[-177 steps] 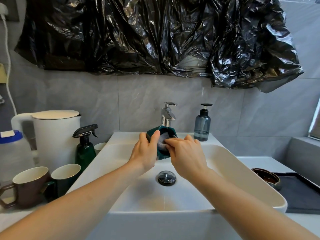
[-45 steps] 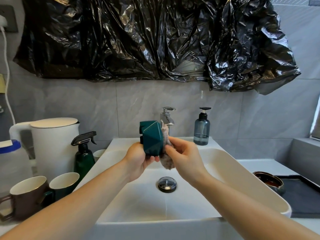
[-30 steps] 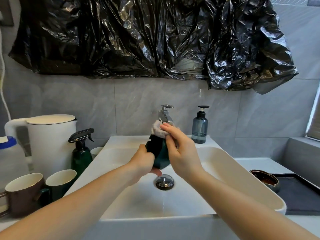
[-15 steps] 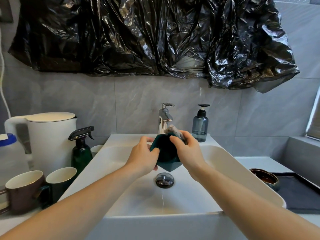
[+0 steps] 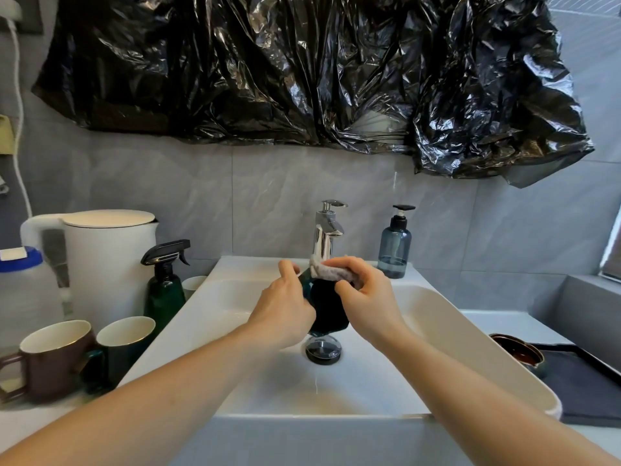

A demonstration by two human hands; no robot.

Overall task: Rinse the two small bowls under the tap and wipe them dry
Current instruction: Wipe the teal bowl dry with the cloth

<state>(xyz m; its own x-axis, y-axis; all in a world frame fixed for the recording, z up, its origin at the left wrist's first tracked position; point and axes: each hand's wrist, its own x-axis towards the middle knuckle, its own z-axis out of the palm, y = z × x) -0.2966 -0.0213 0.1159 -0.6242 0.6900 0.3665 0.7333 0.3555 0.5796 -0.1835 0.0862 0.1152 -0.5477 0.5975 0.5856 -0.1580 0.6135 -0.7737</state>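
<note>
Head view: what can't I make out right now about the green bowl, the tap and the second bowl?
- Green bowl: inside and rim hidden by left hand, right hand and cloth; wet or dry unclear.
- Tap: spout mouth hidden behind the cloth; no stream can be made out.
- Brown bowl: partly behind the sink rim; contents unclear.
- Brown mug: cut by the left edge.

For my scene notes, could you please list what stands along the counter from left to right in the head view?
Brown mug → green mug → spray bottle → tap → soap dispenser → brown bowl.
</note>
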